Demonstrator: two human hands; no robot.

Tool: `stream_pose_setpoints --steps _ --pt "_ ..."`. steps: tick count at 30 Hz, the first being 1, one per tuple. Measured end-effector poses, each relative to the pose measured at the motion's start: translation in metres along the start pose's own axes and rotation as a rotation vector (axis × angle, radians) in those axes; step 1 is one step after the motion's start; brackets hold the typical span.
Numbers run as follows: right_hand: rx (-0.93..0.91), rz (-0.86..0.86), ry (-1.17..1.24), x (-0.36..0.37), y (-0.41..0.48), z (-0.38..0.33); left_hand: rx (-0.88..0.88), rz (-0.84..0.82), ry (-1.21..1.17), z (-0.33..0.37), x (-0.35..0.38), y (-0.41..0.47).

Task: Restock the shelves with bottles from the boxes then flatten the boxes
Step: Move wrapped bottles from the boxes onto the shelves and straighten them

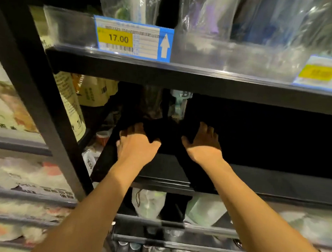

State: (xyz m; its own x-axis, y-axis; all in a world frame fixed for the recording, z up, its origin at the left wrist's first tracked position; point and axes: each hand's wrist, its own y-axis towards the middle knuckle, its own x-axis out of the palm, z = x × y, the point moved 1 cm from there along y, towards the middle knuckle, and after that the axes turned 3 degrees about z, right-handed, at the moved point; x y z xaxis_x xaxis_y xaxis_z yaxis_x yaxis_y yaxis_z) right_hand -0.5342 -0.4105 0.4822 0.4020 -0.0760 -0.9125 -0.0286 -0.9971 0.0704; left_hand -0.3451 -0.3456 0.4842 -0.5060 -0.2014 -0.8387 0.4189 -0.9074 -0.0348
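My left hand (137, 145) and my right hand (204, 143) both reach into the dark middle shelf (275, 186) of a black rack. A black shape lies between the two thumbs and covers part of my left hand, but it is too dark to name. The fingers of my right hand point forward, spread and fairly straight. At the back of the shelf, just beyond my fingertips, stand a dark bottle (151, 102) and a clear bottle with a teal label (179, 105). No box is in view.
The upper shelf (185, 75) carries clear plastic trays of wrapped goods and a 17.00 price tag (132, 38). Beige-labelled bottles (71, 102) stand to the left behind the black upright. White pouches (148, 204) fill the shelf below, and packaged goods line the left.
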Motion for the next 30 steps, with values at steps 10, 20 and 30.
stream_pose_setpoints --steps 10,20,30 --pt "-0.189 -0.017 -0.273 -0.031 -0.172 0.065 0.334 0.023 0.175 -0.007 0.021 -0.161" --pt "-0.151 -0.273 -0.303 0.032 -0.286 0.177 0.187 -0.198 0.347 -0.063 0.131 -0.272" --pt "-0.032 -0.633 -0.320 0.189 -0.348 0.283 -0.047 -0.657 0.413 -0.149 0.303 -0.328"
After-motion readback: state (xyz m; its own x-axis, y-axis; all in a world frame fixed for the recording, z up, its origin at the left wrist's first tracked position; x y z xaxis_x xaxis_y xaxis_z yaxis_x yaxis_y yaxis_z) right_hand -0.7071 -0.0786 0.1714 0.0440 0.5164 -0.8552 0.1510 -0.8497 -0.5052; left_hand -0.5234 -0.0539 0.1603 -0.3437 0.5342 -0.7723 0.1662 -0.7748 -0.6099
